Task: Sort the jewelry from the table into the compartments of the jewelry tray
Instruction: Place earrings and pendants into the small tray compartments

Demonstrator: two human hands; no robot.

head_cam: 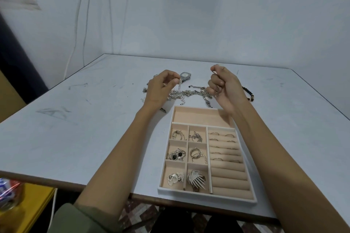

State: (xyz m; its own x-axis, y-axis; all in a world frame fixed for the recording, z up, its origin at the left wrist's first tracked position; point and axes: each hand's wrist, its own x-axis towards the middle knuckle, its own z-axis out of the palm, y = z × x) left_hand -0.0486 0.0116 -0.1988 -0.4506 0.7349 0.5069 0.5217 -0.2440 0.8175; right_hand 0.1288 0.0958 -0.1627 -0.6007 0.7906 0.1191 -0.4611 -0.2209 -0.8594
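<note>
Your left hand (161, 89) pinches a limp, tangle-prone chain (180, 85) by its end beyond the tray (206, 197); your right hand (226, 89) clutches a metal piece (217, 91).

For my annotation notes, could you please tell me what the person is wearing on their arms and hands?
The left hand and right hand are bare: no gloves, visible rings or watch. An olive-green sleeve ends near the left elbow; the right arm shows no sleeve.

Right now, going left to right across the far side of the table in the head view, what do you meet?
In order: left hand pinching a thin chain → watch → right hand gripping a metal piece → dark beaded bracelet. The loose chain pile overlaps both hands, so omitted.
</note>
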